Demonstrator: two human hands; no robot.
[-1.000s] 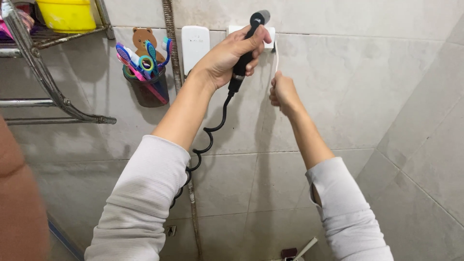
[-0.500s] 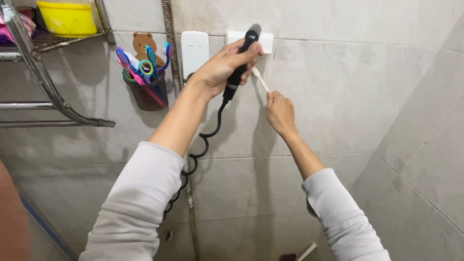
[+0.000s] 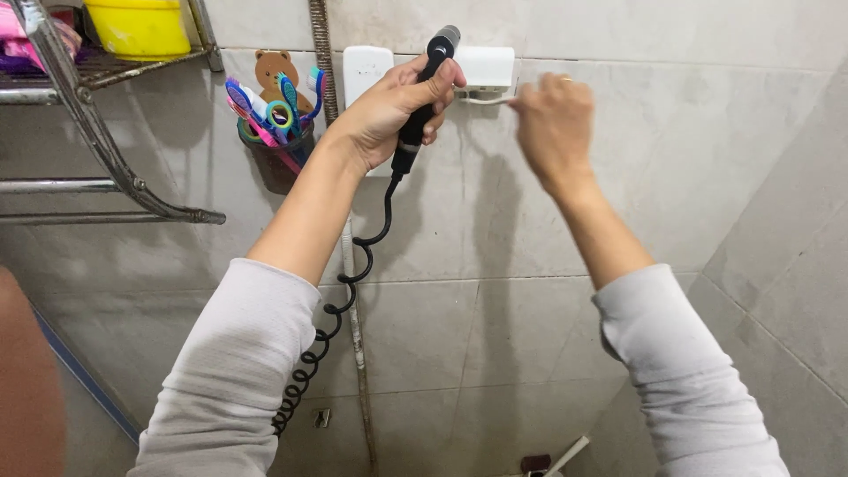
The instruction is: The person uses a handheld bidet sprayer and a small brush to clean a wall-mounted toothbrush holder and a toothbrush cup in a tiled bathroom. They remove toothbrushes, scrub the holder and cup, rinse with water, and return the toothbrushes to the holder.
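My left hand (image 3: 389, 106) is closed around a black spray handle (image 3: 424, 79) whose head points up against the tiled wall. A black coiled hose (image 3: 340, 291) hangs down from it past my left forearm. My right hand (image 3: 552, 119) grips a white toothbrush (image 3: 484, 100) held level, with its head under the white wall-mounted holder (image 3: 484, 67). The right hand is blurred with motion.
A white rectangular box (image 3: 365, 66) is fixed left of the holder. A dark cup of coloured toothbrushes (image 3: 276, 132) hangs by a metal pipe (image 3: 322, 53). A metal rack (image 3: 88, 132) with a yellow tub (image 3: 141, 26) stands at the left. Tiled walls meet in a corner at the right.
My right hand has risen and swung right, turning the toothbrush from upright to level under the white holder. The left hand with the spray handle has shifted slightly up and left.
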